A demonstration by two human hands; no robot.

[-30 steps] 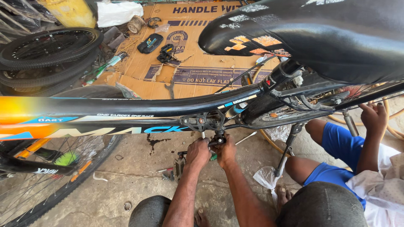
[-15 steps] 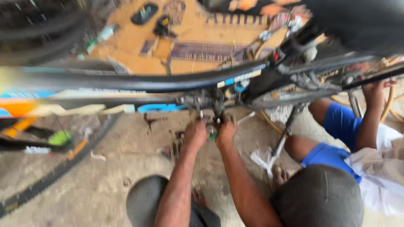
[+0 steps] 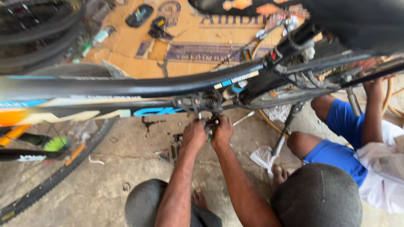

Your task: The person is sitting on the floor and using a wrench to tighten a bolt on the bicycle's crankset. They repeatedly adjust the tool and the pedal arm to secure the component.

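A bicycle frame [image 3: 139, 86] in black, orange and blue runs across the view at chest height. Both my hands are raised to a small metal fitting [image 3: 209, 122] under the frame's lower tube. My left hand [image 3: 194, 135] grips it from the left. My right hand [image 3: 222, 132] grips it from the right, fingers curled; a thin tool or cable end [image 3: 244, 119] sticks out beside it. What exactly each hand holds is hidden by the fingers.
Another person in blue shorts [image 3: 336, 155] and a dark cap [image 3: 317, 196] crouches at right, a hand [image 3: 372, 86] up on the rear frame. A bicycle wheel [image 3: 46, 180] lies lower left. Flattened cardboard [image 3: 189, 38] with small tools lies beyond. A pedal [image 3: 173, 150] rests on the concrete.
The view has drifted toward the hands and a little down; the saddle has slid to the top right. My hands stay at the same fitting under the frame.
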